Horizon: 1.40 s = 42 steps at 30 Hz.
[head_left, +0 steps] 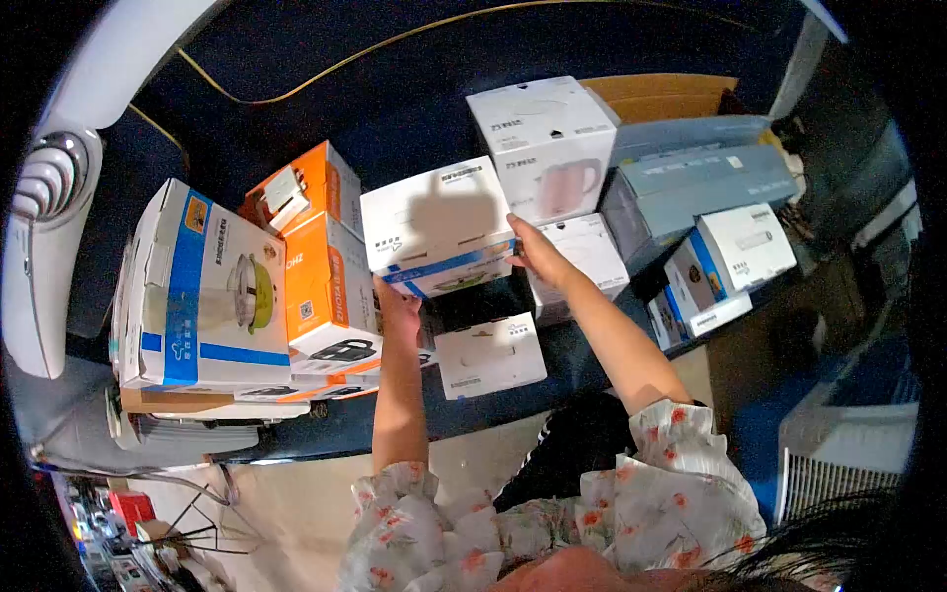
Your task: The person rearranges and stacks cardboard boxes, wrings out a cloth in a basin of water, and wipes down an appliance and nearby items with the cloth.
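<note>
Dark surface (577, 340), crowded with cartons; yellow cord (370, 49) runs across the dark area beyond. Held carton (439, 212), white with a blue-banded near side, sits mid-view between both hands, a shadow on its top; whether anything supports it from below cannot be told. Left hand (399, 308): clamped at its near left corner, fingertips mostly hidden. Right hand (541, 255): clamped on its right end, fingers partly hidden, spacing unclear. Just beyond the right end: kettle carton (554, 178), pink kettle printed on it. Behind the right hand: low white carton (592, 255). Nearer the person: small white carton (491, 357). Left side: orange-and-white cartons (321, 271), then large blue-striped carton (222, 296), upright. Right side: grey carton (705, 192); smaller white-and-blue carton (745, 247) in front.
</note>
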### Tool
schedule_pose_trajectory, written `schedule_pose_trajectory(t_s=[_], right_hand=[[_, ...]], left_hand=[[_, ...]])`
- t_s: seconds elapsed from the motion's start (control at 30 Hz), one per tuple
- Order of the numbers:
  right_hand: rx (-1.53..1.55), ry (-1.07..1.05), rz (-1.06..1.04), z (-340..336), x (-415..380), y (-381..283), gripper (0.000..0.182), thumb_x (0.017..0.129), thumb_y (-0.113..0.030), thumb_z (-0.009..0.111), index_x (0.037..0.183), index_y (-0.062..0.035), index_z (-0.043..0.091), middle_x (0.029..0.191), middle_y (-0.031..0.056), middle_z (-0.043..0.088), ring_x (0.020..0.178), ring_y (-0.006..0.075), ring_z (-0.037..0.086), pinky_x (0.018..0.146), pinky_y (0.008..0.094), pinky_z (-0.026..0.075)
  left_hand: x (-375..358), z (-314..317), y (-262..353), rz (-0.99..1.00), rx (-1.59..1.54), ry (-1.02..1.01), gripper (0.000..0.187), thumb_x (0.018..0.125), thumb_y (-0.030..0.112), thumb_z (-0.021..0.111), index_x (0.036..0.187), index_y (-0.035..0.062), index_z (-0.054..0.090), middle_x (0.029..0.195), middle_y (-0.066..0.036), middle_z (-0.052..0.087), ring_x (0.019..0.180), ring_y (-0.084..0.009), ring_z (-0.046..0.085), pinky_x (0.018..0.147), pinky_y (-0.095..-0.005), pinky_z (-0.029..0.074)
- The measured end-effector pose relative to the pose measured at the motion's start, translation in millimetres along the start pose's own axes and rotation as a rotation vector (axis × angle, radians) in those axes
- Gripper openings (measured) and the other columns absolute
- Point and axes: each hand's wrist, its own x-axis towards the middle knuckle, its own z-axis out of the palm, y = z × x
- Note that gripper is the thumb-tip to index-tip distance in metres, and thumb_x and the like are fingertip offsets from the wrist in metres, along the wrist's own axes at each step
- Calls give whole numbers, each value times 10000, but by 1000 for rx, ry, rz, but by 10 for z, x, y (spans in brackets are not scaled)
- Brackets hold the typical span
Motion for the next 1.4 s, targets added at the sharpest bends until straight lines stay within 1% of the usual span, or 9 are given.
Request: schedule_pose_trajectory(t_s=[0.1,0.37,0.5,0.63,0.77,1.07,1.17,1.23,1.4], right_hand=[[83,51,-94,45,281,-33,585,837,-558,386,1222,-119,422,1116,17,505,995,128,447,847,316,332],[-288,388,-645,48,909,406,333,814,66,470,1139,-5,483,967,49,560,832,117,515,777,252,418],[961,-14,-249,86,624,671,237,804,6,509,1030,-32,568,684,-13,451,591,80,396,557,228,364],[-592,186,-600,-32,-230,795,199,842,-78,488,1013,-17,570,804,87,600,721,170,552,659,298,444],[-693,31,-437,-324,-887,787,183,839,-66,500,1003,-35,576,941,123,618,833,217,598,741,315,462],[-481,223,-323,-777,-1498,899,159,865,-72,481,988,-40,577,864,62,606,771,129,535,717,260,434],[-631,325,-270,-977,-1490,1115,166,840,-91,491,973,-58,585,910,93,614,810,205,573,737,305,452],[-957,365,-177,-1069,-1538,1214,174,822,-110,497,962,-65,588,936,116,614,842,272,584,750,347,460],[-1024,211,-198,-1089,-1701,1316,191,807,-157,494,952,-86,598,928,136,609,869,330,569,750,421,453]], left_hand=[[203,136,23,17,-18,48,377,843,526,372,989,210,518,823,53,586,640,-74,553,413,-196,375],[997,83,-324,158,-96,-108,667,846,575,356,1312,100,312,1347,-81,323,1217,-251,331,968,-361,312],[792,272,-355,-68,-154,-293,721,819,586,403,1344,122,229,1327,-140,312,1183,-311,352,883,-401,380],[94,1000,-60,-231,-250,-171,763,808,538,497,1362,127,170,1304,-181,309,1146,-347,389,769,-421,467],[1066,801,-428,160,268,-310,664,821,578,411,1274,97,335,1232,-182,416,1031,-375,465,809,-481,465],[938,1387,-163,-166,73,-97,578,831,511,457,1242,111,382,1239,-110,402,1047,-262,447,804,-434,451],[973,947,-355,-260,164,-314,572,849,450,462,1258,63,361,1230,-126,406,1069,-276,439,822,-455,435],[799,366,-738,176,575,-621,495,880,364,459,1256,52,374,1207,-147,424,1075,-284,444,865,-409,409],[200,-1350,-1487,472,1560,-98,842,692,341,711,1289,-75,287,1298,-252,356,1188,-324,376,975,-376,303]])
